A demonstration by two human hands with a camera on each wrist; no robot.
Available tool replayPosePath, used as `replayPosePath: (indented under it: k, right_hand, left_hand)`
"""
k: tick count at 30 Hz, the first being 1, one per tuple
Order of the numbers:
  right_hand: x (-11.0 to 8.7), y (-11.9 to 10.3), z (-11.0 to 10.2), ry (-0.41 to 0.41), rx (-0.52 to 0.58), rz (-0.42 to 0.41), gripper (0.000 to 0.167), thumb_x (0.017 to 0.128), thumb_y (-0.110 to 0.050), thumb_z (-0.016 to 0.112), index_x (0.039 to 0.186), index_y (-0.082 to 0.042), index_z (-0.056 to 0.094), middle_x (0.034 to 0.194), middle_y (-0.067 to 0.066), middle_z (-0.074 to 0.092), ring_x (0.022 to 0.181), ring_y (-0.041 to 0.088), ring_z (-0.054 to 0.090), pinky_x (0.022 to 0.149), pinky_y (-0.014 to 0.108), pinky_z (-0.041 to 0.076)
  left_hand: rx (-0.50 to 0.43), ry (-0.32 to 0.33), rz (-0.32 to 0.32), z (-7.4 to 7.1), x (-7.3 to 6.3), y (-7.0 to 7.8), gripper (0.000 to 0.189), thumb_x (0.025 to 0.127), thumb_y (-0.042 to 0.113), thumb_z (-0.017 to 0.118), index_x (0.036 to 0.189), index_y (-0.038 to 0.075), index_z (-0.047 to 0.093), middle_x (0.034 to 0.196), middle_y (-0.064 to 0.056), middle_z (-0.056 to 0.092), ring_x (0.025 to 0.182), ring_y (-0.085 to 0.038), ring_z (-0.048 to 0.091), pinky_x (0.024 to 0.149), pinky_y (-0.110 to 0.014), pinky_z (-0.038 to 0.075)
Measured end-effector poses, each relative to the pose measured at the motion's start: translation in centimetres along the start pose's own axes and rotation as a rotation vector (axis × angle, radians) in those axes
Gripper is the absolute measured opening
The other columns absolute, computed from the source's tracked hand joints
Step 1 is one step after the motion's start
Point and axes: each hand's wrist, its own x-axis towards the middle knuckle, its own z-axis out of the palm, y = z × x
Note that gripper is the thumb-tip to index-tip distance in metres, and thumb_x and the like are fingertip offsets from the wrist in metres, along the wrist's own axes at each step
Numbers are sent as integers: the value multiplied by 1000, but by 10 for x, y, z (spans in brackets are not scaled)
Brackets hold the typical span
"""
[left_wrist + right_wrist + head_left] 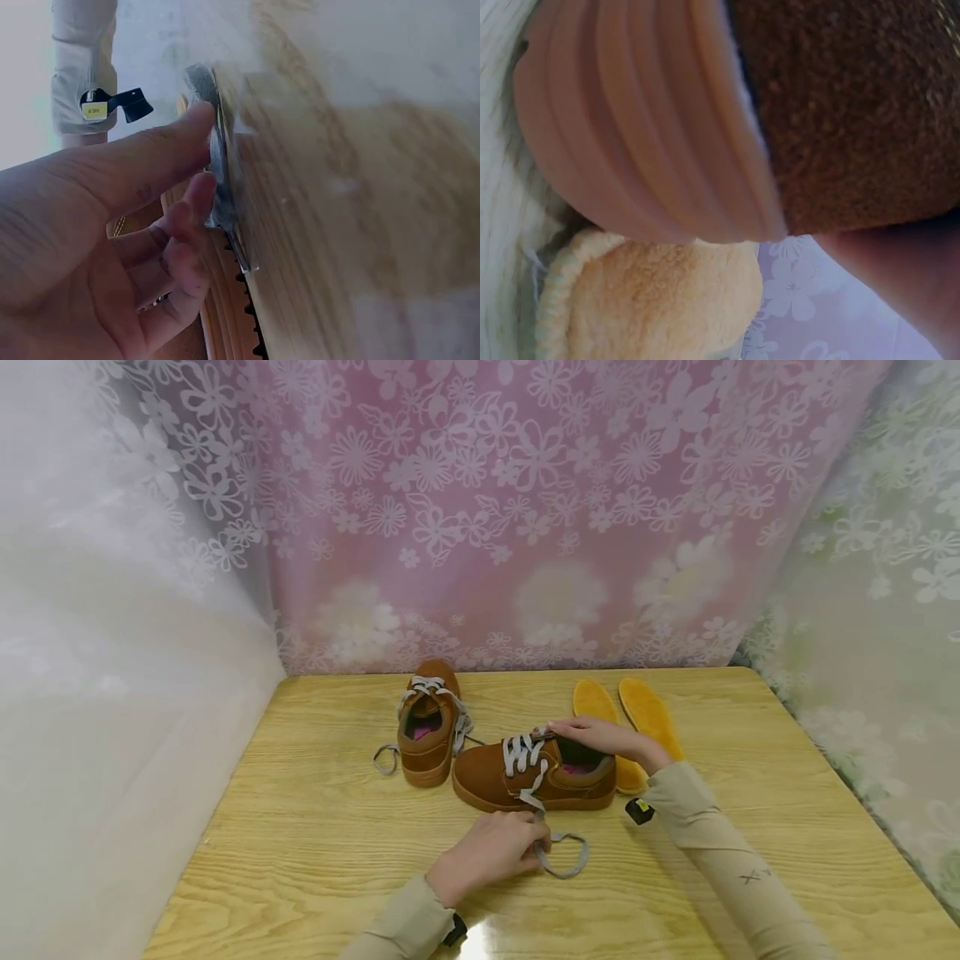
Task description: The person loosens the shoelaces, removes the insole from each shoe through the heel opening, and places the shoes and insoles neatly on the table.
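Note:
A brown suede shoe [487,772] with grey laces lies with its toe to the left. My left hand [498,847] is in front of it and pinches a grey shoelace [217,161] between thumb and fingers; the lace's loose end curls on the table. Extended fingers of my right hand [600,735] rest along the top of the shoe, by the tongue and upper laces. Close up in the right wrist view are the ridged heel sole [645,127] and brown heel, with most of that hand hidden behind them.
A second brown shoe [426,747] with loosely hanging laces stands to the left, toe away from me. Two orange-yellow insoles [648,710] lie behind and right of the near shoe. The wooden table [315,827] is bordered by flowered curtains [480,527].

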Motion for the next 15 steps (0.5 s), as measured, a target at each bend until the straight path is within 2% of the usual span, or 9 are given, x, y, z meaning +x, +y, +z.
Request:
replayPosePath:
  k: [3,8,15]
  right_hand:
    - [-2,-2,2,5,10,8,67,108,-52,40,155,-5,41,161,21,33,148,43,29,118,62,23]
    - [-7,-5,9,43,26,11,68,107,-55,39,154,-7,44,159,18,39,148,39,33,118,60,25]
    - [-19,-10,22,111,23,21,69,108,-55,35,151,-3,47,154,19,45,146,39,35,118,59,26]
  left_hand:
    - [45,15,-14,3,-1,0,12,88,32,81,89,27,71,86,15,63,71,2,59,56,-13,42]
    - [149,56,-39,7,-1,-2,14,92,25,77,83,24,66,81,14,63,68,0,60,54,-15,45]
    - [168,68,-101,8,-8,-6,15,88,25,78,79,23,66,80,11,62,67,-2,58,53,-20,45]
